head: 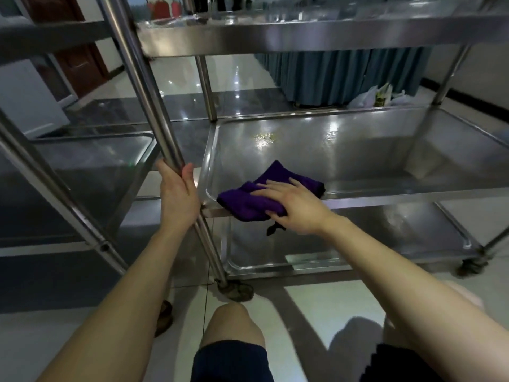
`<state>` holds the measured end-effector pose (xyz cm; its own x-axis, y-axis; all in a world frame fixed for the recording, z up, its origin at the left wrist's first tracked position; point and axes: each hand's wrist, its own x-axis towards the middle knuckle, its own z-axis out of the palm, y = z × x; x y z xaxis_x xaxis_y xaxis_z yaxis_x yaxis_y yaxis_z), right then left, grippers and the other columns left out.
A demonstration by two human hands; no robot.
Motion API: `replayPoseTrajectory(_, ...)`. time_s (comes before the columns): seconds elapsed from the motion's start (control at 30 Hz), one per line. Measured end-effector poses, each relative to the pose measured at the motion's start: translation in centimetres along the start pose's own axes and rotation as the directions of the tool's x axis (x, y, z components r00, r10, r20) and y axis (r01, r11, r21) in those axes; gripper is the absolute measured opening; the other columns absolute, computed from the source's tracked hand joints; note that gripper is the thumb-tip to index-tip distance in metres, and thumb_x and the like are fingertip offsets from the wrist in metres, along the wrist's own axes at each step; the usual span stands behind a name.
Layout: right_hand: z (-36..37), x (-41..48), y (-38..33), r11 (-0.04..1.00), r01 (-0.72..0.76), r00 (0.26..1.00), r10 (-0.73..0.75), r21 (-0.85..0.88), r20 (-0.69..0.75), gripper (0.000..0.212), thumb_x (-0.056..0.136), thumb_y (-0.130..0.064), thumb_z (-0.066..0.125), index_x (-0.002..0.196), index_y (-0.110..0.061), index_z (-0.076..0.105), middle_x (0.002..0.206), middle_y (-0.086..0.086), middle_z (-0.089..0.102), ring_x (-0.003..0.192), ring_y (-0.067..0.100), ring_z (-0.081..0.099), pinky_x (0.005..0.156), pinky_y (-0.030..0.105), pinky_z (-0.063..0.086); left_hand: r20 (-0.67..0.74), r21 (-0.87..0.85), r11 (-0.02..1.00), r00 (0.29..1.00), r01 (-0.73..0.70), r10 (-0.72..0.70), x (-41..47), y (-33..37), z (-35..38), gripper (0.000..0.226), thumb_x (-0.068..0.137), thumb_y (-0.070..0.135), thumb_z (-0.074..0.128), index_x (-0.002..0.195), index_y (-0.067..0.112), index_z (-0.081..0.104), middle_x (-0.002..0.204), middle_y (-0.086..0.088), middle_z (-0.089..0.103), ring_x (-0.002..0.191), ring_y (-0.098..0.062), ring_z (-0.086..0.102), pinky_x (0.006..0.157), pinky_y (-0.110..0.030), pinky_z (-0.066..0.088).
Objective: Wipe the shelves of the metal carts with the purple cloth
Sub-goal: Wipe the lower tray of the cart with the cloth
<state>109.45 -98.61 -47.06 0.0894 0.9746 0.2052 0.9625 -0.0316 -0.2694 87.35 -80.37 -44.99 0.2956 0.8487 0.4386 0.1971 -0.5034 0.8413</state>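
Two hands engaged: the left hand (177, 194) grips the tubular steel post (146, 86). Fingers flat, the right hand (292, 205) presses the folded plush purple cloth (248, 206) onto the glossy middle shelf (358, 150).

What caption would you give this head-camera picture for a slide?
Right hand presses a purple cloth on the cart's middle shelf while the left hand grips a corner post.

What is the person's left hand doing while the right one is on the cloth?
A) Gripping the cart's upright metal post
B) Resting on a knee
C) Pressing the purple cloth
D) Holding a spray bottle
A: the left hand wraps around the upright post, while the right hand presses the purple cloth on the middle shelf.
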Motion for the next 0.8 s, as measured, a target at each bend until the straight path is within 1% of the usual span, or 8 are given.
replayPoseTrajectory(0.1, -1.7, -4.5, 4.2, 0.996, -0.087, 0.994, 0.088, 0.014, -0.060, 0.061, 0.102, -0.031, 0.069, 0.158, -0.043, 0.049, 0.167, -0.012, 0.045, 0.159, 0.010, 0.033, 0.133, 0.052, 0.016, -0.036, 0.046, 0.999, 0.999, -0.017, 0.019, 0.3, -0.2, 0.4, 0.033, 0.116, 0.028, 0.048, 0.140, 0.009, 0.036, 0.103, -0.005, 0.063, 0.080, -0.001, 0.064, 0.064, -0.009, 0.047)
replayPoseTrajectory(0.23, -3.0, -8.3, 8.6, 0.985, -0.168, 0.973, 0.172, 0.042, -0.155, 0.063, 0.098, -0.026, 0.076, 0.154, -0.044, 0.053, 0.163, -0.011, 0.052, 0.157, 0.011, 0.036, 0.131, 0.056, 0.019, -0.092, 0.058, 0.998, 0.996, 0.006, -0.001, -0.4, 1.0, 0.8, 0.044, 0.113, 0.019, 0.054, 0.148, 0.002, 0.035, 0.128, -0.014, 0.056, 0.110, -0.021, 0.060, 0.101, -0.036, 0.051)
replayPoseTrajectory(0.33, -2.3, -8.2, 8.6, 0.978, -0.192, 0.959, 0.204, 0.081, -0.198, 0.063, 0.095, -0.021, 0.078, 0.149, -0.044, 0.057, 0.157, -0.012, 0.057, 0.155, 0.011, 0.039, 0.130, 0.057, 0.019, -0.352, 0.311, 0.942, 0.905, -0.127, 0.238, -4.2, 2.2, 2.5, 0.059, 0.099, 0.009, 0.061, 0.153, -0.002, 0.040, 0.149, -0.024, 0.044, 0.140, -0.038, 0.045, 0.124, -0.048, 0.035)
replayPoseTrajectory(0.37, -2.0, -8.0, 8.4, 0.977, -0.193, 0.954, 0.207, 0.085, -0.215, 0.063, 0.094, -0.019, 0.078, 0.149, -0.043, 0.058, 0.156, -0.012, 0.057, 0.155, 0.012, 0.040, 0.130, 0.056, 0.019, -0.302, 0.374, 0.900, 0.888, -0.224, 0.346, -5.8, 2.8, 3.9, 0.058, 0.096, 0.008, 0.061, 0.151, -0.001, 0.044, 0.149, -0.025, 0.046, 0.141, -0.042, 0.045, 0.125, -0.053, 0.033)
replayPoseTrajectory(0.43, -1.7, -8.1, 8.2, 0.982, -0.181, 0.952, 0.188, 0.053, -0.240, 0.064, 0.094, -0.018, 0.077, 0.151, -0.040, 0.057, 0.157, -0.009, 0.057, 0.154, 0.015, 0.040, 0.131, 0.055, 0.018, 0.055, 0.424, 0.786, 0.879, -0.450, 0.474, -8.2, 3.9, 7.1, 0.057, 0.096, 0.012, 0.062, 0.151, 0.006, 0.049, 0.150, -0.018, 0.049, 0.141, -0.039, 0.046, 0.124, -0.055, 0.034)
replayPoseTrajectory(0.53, -1.7, -8.6, 8.3, 0.989, -0.148, 0.963, 0.140, -0.020, -0.229, 0.070, 0.094, -0.016, 0.074, 0.157, -0.036, 0.051, 0.163, -0.006, 0.050, 0.157, 0.017, 0.037, 0.130, 0.058, 0.019, 0.462, 0.377, 0.738, 0.804, -0.560, 0.375, -9.8, 5.5, 11.9, 0.060, 0.102, 0.025, 0.058, 0.159, 0.009, 0.046, 0.156, -0.011, 0.054, 0.144, -0.030, 0.049, 0.129, -0.048, 0.031)
replayPoseTrajectory(0.7, -2.4, -10.9, 11.2, 0.986, -0.119, 0.970, 0.091, -0.114, -0.224, 0.082, 0.089, -0.014, 0.074, 0.162, -0.037, 0.044, 0.169, -0.007, 0.043, 0.160, 0.016, 0.032, 0.130, 0.059, 0.017, 0.467, 0.552, 0.686, 0.857, -0.473, 0.215, -8.4, 7.8, 17.0, 0.062, 0.111, 0.050, 0.028, 0.153, 0.013, 0.055, 0.133, -0.015, 0.071, 0.123, -0.036, 0.063, 0.107, -0.051, 0.048)
replayPoseTrajectory(0.8, -3.1, -14.2, 14.6, 0.964, -0.186, 0.948, 0.125, -0.190, -0.293, 0.084, 0.087, -0.017, 0.075, 0.163, -0.037, 0.042, 0.169, -0.006, 0.042, 0.160, 0.019, 0.032, 0.130, 0.061, 0.015, 0.554, 0.552, 0.597, 0.791, -0.582, 0.260, -7.2, 9.8, 20.5, 0.064, 0.112, 0.051, 0.022, 0.125, 0.015, 0.073, 0.115, -0.017, 0.072, 0.109, -0.040, 0.063, 0.093, -0.050, 0.050)
